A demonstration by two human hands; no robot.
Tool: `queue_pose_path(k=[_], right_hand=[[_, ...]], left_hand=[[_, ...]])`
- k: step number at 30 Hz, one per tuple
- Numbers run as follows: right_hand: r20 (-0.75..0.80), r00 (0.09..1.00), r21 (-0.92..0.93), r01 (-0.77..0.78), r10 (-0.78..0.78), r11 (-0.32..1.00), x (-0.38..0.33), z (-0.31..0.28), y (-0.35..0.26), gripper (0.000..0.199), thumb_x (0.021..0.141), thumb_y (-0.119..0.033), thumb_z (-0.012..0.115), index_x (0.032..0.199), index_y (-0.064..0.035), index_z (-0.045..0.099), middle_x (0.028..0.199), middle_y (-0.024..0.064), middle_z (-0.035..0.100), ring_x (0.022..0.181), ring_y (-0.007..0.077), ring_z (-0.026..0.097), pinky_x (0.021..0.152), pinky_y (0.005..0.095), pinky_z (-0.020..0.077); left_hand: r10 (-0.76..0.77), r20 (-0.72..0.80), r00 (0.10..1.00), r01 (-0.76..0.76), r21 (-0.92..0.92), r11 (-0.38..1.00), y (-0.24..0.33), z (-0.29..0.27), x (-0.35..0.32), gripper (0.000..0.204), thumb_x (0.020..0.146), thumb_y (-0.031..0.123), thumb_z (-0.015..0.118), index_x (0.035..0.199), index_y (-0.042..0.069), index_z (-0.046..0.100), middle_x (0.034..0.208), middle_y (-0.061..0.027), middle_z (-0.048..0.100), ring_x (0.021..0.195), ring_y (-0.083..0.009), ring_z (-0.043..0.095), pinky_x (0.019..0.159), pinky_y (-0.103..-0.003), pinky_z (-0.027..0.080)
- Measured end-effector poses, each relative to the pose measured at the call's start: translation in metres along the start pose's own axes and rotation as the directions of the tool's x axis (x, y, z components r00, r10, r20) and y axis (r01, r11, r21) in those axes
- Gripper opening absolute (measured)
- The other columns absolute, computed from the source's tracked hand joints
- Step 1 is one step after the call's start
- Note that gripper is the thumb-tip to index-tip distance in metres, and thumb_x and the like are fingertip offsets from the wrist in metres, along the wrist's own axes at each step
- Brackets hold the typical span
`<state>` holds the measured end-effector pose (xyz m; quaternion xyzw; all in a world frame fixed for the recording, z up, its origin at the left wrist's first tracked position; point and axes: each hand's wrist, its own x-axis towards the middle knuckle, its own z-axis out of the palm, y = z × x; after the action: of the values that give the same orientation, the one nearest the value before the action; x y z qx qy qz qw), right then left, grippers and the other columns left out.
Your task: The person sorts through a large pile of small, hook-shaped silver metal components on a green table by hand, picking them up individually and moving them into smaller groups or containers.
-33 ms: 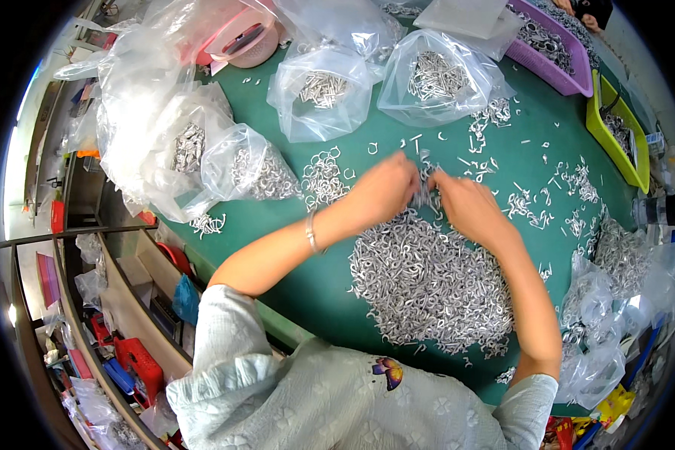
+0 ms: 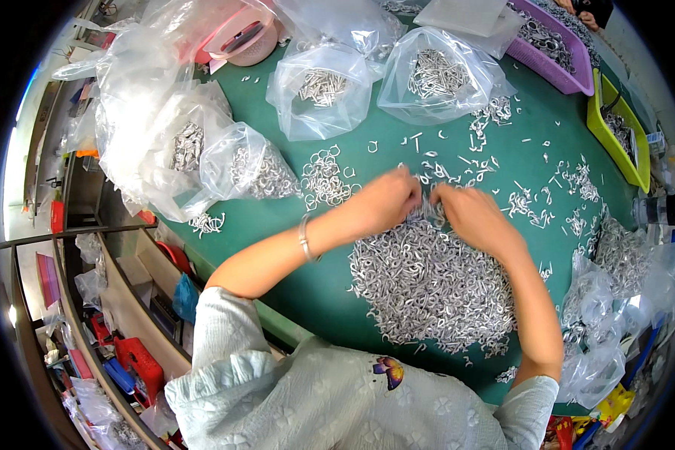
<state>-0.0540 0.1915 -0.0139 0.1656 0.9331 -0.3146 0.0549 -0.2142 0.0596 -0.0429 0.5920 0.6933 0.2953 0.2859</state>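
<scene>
Where the pale shirt (image 2: 315, 409) with its butterfly (image 2: 388, 373) ends, the green table (image 2: 307, 300) begins. On it, between the person's forearms, lies a broad pile (image 2: 431, 289) of small grey metal pieces, many of them hooked. A bracelet (image 2: 304, 238) circles the left wrist. Both hands meet at the pile's far edge, close together but with a narrow gap between them. The left hand (image 2: 391, 199) is curled, knuckles up, its fingers bent together; the right hand (image 2: 476, 214) faces it, fingertips turned inward. Some pieces show between the two, but they are blurred, and I cannot tell whether either hand's fingers are clamped on any.

To the left of the left hand is a cluster of open rings (image 2: 326, 180), with a bag (image 2: 251, 161) of metal parts just beside it. Loose pieces (image 2: 529, 206) are scattered to the right of the right hand, and more lie just past the fingertips. Farther off stand two clear open bags, one (image 2: 319, 90) next to the other (image 2: 442, 75), both holding short metal parts. Beyond are a pink basket (image 2: 255, 49) at left, and a yellow-green basket (image 2: 637, 176) and a purple basket (image 2: 570, 81) at right. Near the top corner, another person's hand (image 2: 589, 20) shows.
</scene>
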Motion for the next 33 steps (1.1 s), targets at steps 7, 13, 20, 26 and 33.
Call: queue_pose_path(k=[7, 13, 20, 26, 33], right_hand=[[0.218, 0.976, 0.486, -0.109, 0.001, 0.867, -0.047, -0.031, 0.023, 0.018, 0.095, -0.009, 0.047, 0.101, -0.0023, 0.063, 0.068, 0.0051, 0.053, 0.065, 0.0136, 0.05, 0.059, 0.0291, 0.0406], [-0.11, 0.973, 0.457, -0.134, 0.205, 0.879, -0.018, -0.022, 0.017, 0.011, 0.091, -0.01, 0.059, 0.095, -0.0007, 0.063, 0.061, -0.0006, 0.045, 0.058, 0.0087, 0.04, 0.052, 0.0274, 0.0328], [-0.058, 0.985, 0.186, -0.151, 0.164, 0.971, -0.02, -0.017, 0.0, 0.015, 0.08, -0.008, 0.069, 0.094, -0.0027, 0.066, 0.06, 0.0086, 0.05, 0.053, 0.019, 0.047, 0.053, 0.0354, 0.0384], [-0.197, 0.973, -0.055, 0.111, -0.12, 0.992, -0.014, 0.012, -0.009, 0.017, 0.08, -0.014, 0.07, 0.095, -0.0073, 0.067, 0.086, 0.0102, 0.066, 0.079, 0.0316, 0.064, 0.067, 0.0421, 0.0504], [-0.229, 0.964, -0.153, 0.105, -0.138, 0.983, -0.004, 0.029, -0.009, 0.015, 0.078, -0.012, 0.071, 0.088, -0.0037, 0.065, 0.08, 0.0119, 0.065, 0.076, 0.0332, 0.063, 0.066, 0.0435, 0.0483]], left_hand=[[-0.094, -0.061, 0.994, 0.087, -0.107, 0.99, 0.011, -0.025, -0.015, 0.009, 0.085, 0.005, 0.066, 0.094, 0.002, 0.067, 0.081, -0.0092, 0.055, 0.066, -0.0216, 0.051, 0.063, -0.034, 0.045], [0.197, 0.345, 0.918, -0.124, -0.222, 0.967, 0.017, -0.029, -0.021, 0.008, 0.084, 0.006, 0.066, 0.091, 0.002, 0.067, 0.077, -0.0049, 0.055, 0.065, -0.0144, 0.049, 0.061, -0.03, 0.042], [-0.088, 0.082, 0.993, 0.099, -0.144, 0.985, 0.015, -0.033, -0.02, 0.016, 0.083, 0.004, 0.068, 0.099, 0.004, 0.065, 0.069, -0.005, 0.049, 0.062, -0.0156, 0.046, 0.058, -0.031, 0.04], [0.086, -0.036, 0.996, -0.086, 0.011, 0.996, 0.012, -0.016, -0.014, 0.018, 0.082, 0.004, 0.068, 0.101, 0.004, 0.066, 0.083, -0.0124, 0.057, 0.071, -0.03, 0.057, 0.065, -0.039, 0.047], [-0.015, -0.106, 0.994, 0.014, -0.012, 1.0, 0.013, -0.012, -0.025, 0.016, 0.082, 0.003, 0.068, 0.098, 0.003, 0.067, 0.08, -0.0125, 0.056, 0.069, -0.0296, 0.056, 0.065, -0.039, 0.046]])
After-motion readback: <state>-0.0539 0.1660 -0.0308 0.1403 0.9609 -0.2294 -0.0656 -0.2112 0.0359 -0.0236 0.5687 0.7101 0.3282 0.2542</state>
